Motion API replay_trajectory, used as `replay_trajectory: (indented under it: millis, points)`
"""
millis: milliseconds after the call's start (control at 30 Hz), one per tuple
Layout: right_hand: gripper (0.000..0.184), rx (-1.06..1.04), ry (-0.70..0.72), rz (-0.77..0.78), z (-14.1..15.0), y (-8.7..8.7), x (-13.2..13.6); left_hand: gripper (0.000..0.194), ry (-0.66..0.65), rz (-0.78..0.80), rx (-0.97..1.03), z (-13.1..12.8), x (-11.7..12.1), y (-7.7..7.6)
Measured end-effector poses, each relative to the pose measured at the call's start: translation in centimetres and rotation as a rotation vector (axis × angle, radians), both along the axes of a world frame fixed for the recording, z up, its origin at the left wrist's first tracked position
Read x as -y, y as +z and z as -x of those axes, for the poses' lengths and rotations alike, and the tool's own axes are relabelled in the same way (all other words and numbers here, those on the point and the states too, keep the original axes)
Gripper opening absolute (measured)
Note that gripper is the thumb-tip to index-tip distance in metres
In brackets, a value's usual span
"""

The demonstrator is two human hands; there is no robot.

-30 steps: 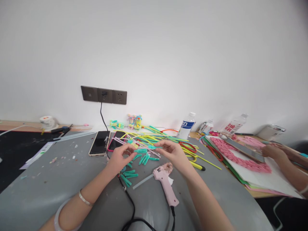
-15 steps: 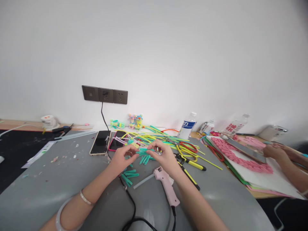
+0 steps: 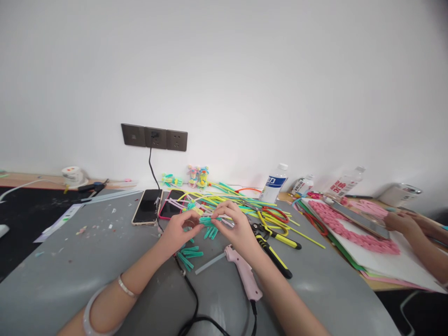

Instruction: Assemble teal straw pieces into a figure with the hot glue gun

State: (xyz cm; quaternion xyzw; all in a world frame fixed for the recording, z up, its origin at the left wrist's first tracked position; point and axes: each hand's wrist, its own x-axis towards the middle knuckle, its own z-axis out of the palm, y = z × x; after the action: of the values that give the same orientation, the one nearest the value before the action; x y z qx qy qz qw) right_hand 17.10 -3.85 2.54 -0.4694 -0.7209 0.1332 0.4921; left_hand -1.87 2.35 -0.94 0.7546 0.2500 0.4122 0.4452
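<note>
- Nearest to us lies a black cord (image 3: 204, 318), curving on the grey table (image 3: 154, 298)
- On our left arm we wear a bangle (image 3: 87, 317) and, closer to the wrist, a bracelet (image 3: 126, 286)
- The pink glue gun (image 3: 244, 274) lies beside our right forearm, and a clear glue stick (image 3: 210, 263) points from it to the left
- Some loose teal strips (image 3: 191, 255) are in a small pile left of this stick, others lie just beyond
- With our left hand (image 3: 183, 229) we pinch the left end of a teal piece (image 3: 207, 220) between the thumb and the fingers
- With our right hand (image 3: 231, 227) we grasp the same piece at its other end, so it is between the two hands, above the table; how many strips are inside it, we cannot tell
- To the right of our right hand there are pliers (image 3: 275, 256) with black and yellow handles
- Behind our hands, many long stems (image 3: 227, 201) lie crossed, yellow, green and lilac
- Left of the stems we see two phones (image 3: 147, 208), side by side
- At far right, another person's hands (image 3: 402, 221) are near a pink braid (image 3: 353, 231)
- Farther, a bottle (image 3: 273, 187) and little figures (image 3: 198, 177) stand by the white wall (image 3: 224, 84), where a black plug (image 3: 154, 135) sits in the socket
</note>
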Motion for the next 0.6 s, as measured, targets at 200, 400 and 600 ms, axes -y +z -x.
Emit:
replay_trajectory:
  millis: [200,400,600]
  points:
    - [0.013,0.096,-0.032,-0.034,-0.15,-0.15,0.02,0.01,-0.006,0.021,0.012,-0.02,-0.01,-0.09]
    - [0.015,0.165,-0.058,-0.066,-0.21,-0.1,0.19,0.011,-0.001,0.027,0.018,-0.04,-0.09,-0.21]
    - [0.015,0.231,-0.078,-0.091,-0.1,0.16,0.37,0.013,0.013,0.032,0.014,-0.01,-0.18,-0.45]
